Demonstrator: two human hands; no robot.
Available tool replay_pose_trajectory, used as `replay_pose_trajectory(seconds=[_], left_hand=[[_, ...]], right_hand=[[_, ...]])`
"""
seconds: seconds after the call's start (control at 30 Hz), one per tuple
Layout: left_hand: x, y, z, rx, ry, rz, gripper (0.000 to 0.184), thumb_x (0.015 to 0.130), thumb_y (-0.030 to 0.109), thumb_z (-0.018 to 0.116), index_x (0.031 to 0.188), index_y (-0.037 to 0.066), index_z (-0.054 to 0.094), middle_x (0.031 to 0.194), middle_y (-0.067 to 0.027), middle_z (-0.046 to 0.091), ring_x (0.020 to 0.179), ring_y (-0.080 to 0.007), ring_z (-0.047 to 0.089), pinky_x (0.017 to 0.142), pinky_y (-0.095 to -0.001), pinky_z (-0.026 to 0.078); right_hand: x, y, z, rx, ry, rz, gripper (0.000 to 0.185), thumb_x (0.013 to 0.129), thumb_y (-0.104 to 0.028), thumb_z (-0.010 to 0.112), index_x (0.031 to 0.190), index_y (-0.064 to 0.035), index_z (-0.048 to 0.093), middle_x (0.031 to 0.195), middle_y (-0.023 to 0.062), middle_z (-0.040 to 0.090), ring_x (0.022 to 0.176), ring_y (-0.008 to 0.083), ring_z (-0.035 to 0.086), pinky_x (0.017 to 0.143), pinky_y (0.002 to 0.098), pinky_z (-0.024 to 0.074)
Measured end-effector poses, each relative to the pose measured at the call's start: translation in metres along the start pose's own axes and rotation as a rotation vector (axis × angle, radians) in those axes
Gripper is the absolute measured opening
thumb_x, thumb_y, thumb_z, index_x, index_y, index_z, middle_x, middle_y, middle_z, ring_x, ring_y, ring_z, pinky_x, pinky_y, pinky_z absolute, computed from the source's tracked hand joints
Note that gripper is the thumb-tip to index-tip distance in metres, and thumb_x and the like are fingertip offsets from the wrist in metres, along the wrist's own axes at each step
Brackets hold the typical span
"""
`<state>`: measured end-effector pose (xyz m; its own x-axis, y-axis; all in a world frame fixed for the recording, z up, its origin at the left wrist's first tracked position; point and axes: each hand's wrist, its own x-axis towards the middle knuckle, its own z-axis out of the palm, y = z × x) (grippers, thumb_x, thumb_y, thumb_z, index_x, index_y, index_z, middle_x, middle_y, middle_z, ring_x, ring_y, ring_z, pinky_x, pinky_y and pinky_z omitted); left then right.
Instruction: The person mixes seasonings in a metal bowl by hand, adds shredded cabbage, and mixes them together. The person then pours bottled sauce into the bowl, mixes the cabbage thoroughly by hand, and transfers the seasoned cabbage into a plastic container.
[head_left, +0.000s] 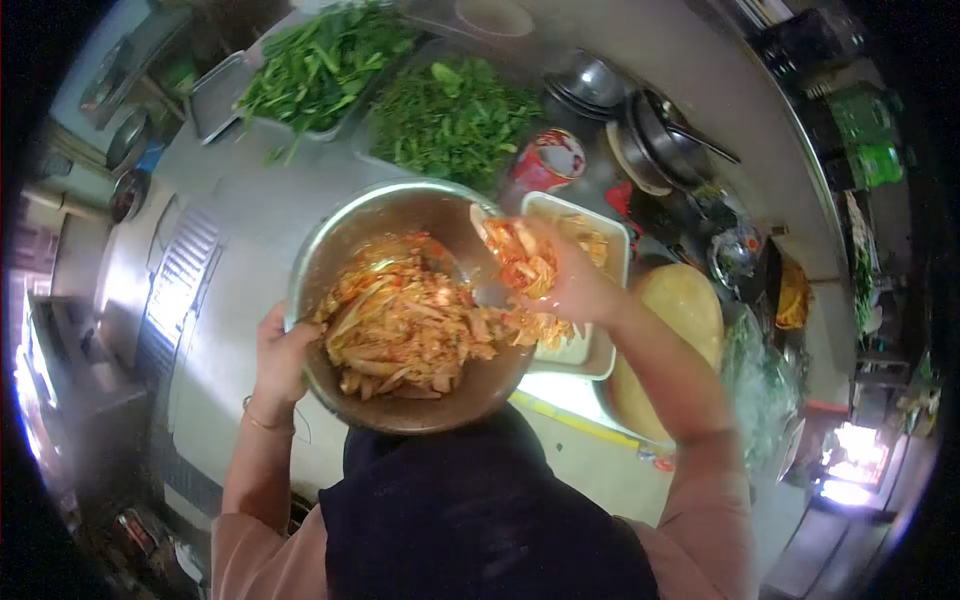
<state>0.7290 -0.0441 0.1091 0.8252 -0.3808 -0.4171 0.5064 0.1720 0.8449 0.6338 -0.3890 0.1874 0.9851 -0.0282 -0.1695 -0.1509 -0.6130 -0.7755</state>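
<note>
A large metal mixing bowl is tilted in front of my body, with shredded cabbage coated in red seasoning heaped inside. My left hand grips the bowl's left rim, its thumb over the edge. Over the bowl's right side, my right hand is closed around a clump of seasoned cabbage. Some strands hang below that hand, across the gap between the bowl and a white rectangular tray. More seasoned cabbage lies in the tray, partly hidden by my right hand and forearm.
Beyond the bowl stand two trays heaped with leafy greens and chopped greens. An open red can and dark pans sit at the back right. A round yellowish board lies beneath my right forearm.
</note>
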Motion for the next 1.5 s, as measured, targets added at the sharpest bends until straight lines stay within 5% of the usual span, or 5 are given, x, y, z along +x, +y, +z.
replay_pose_trajectory(seconds=[0.23,0.5,0.77,1.17,1.5], left_hand=[[-0.006,0.003,0.006,0.011,0.078,-0.009,0.032,0.078,-0.008,0.053,0.108,-0.002,0.061,0.099,-0.0081,0.067,0.086,-0.0161,0.063,0.077,-0.0293,0.051],[-0.014,0.011,0.025,0.121,0.17,-0.003,0.033,0.081,-0.006,0.051,0.113,-0.002,0.059,0.102,-0.0084,0.066,0.086,-0.0157,0.063,0.074,-0.0284,0.052],[-0.013,0.004,0.023,0.079,0.189,0.009,0.036,0.082,-0.005,0.049,0.117,-0.003,0.057,0.104,-0.0093,0.065,0.088,-0.0183,0.064,0.076,-0.0304,0.053],[-0.014,0.003,0.021,0.122,0.174,0.011,0.042,0.077,-0.007,0.046,0.118,-0.003,0.056,0.105,-0.0113,0.064,0.092,-0.0202,0.063,0.079,-0.03,0.052],[-0.014,0.008,0.025,0.098,0.146,-0.019,0.042,0.081,-0.004,0.046,0.123,-0.002,0.052,0.107,-0.0111,0.062,0.092,-0.0198,0.062,0.077,-0.0307,0.053]], right_hand=[[-0.016,0.083,-0.054,-0.282,0.04,-0.011,0.083,0.071,-0.033,0.082,0.14,-0.015,0.039,0.12,0.0141,0.061,0.104,0.0276,0.062,0.09,0.0362,0.0498],[-0.029,0.181,-0.008,-0.813,0.123,-0.112,0.115,0.05,-0.036,0.086,0.149,-0.0288,0.03,0.147,0.0175,0.035,0.133,0.0382,0.034,0.112,0.0535,0.0248],[-0.035,0.185,0.0,-0.774,0.224,0.057,0.082,0.074,-0.045,0.066,0.146,-0.0192,0.038,0.154,0.0153,0.026,0.141,0.039,0.025,0.117,0.0533,0.0135],[-0.09,0.21,0.016,-0.942,0.4,-0.086,0.029,0.073,-0.02,0.065,0.101,-0.0151,0.065,0.102,0.0016,0.062,0.085,0.0205,0.063,0.069,0.0342,0.0549],[-0.072,0.181,0.029,-0.822,0.531,-0.065,0.04,0.079,-0.025,0.065,0.117,-0.013,0.063,0.12,0.0041,0.059,0.105,0.0262,0.058,0.087,0.043,0.0496]])
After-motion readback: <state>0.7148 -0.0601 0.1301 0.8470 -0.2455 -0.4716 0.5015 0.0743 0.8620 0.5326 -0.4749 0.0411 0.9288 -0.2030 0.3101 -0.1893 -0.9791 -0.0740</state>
